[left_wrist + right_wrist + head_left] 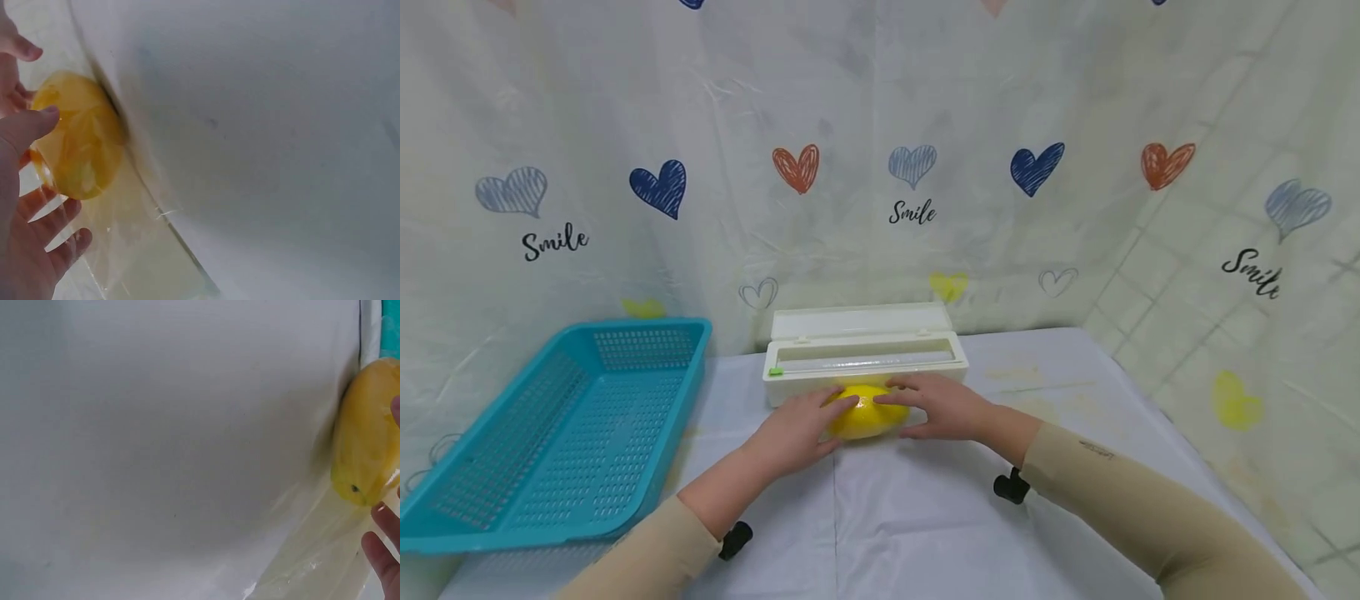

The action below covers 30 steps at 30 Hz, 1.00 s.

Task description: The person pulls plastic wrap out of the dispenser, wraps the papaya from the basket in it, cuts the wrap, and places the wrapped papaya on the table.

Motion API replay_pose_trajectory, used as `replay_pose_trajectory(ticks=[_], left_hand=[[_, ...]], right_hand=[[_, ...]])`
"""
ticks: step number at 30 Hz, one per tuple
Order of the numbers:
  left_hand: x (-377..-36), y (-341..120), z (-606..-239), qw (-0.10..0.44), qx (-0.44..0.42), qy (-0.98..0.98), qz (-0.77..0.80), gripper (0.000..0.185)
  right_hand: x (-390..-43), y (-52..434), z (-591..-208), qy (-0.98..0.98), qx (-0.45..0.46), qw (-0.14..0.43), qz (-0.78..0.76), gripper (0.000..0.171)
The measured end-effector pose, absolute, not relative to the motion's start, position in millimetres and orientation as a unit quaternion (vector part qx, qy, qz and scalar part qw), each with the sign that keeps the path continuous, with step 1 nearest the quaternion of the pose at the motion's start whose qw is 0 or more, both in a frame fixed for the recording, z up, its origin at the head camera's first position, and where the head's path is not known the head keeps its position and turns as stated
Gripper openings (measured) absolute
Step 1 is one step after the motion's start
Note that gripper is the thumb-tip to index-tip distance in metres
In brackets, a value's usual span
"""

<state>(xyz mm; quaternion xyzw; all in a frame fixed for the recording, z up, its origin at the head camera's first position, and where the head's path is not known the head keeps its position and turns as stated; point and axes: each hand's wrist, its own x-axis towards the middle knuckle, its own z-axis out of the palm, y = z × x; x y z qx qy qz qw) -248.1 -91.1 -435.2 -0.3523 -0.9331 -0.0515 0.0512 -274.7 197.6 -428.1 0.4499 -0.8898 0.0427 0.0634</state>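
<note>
A yellow fruit (867,414) under clear film (134,250) sits at lower centre of the head view, its long axis running left to right; the right wrist view shows a dark spot at its lower end. Left hand (793,429) and right hand (942,407) flank it, fingers spread. Behind stands a white box (790,388). "Smile" repeats across the curtain (850,92); the right sleeve's (1127,479) print is illegible.

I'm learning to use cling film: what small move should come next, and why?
Probably smooth the clear film against the yellow fruit: film lies over it but spreads loosely past its end, and the left hand and right hand flank the fruit.
</note>
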Motion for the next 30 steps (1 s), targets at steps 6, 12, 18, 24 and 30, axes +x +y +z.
replay_pose_trajectory(ticks=[6,12,18,24,30], left_hand=[[-255,-91,-437,0.024,-0.347,-0.934,-0.086,0.070],[-259,-89,-437,0.005,-0.342,-0.934,-0.101,0.073],[-261,-88,-437,-0.009,-0.325,-0.938,-0.122,0.074],[-256,-88,-438,-0.006,-0.330,-0.934,-0.133,0.082],[-250,-88,-441,0.022,-0.350,-0.929,-0.115,0.090]], right_hand=[[-280,190,-432,-0.883,0.461,0.077,0.033,0.064],[-284,185,-430,-0.887,0.455,0.061,0.050,0.062],[-289,182,-427,-0.898,0.435,0.031,0.055,0.060],[-285,181,-431,-0.903,0.421,0.028,0.087,0.060],[-276,185,-428,-0.905,0.399,0.010,0.147,0.060]])
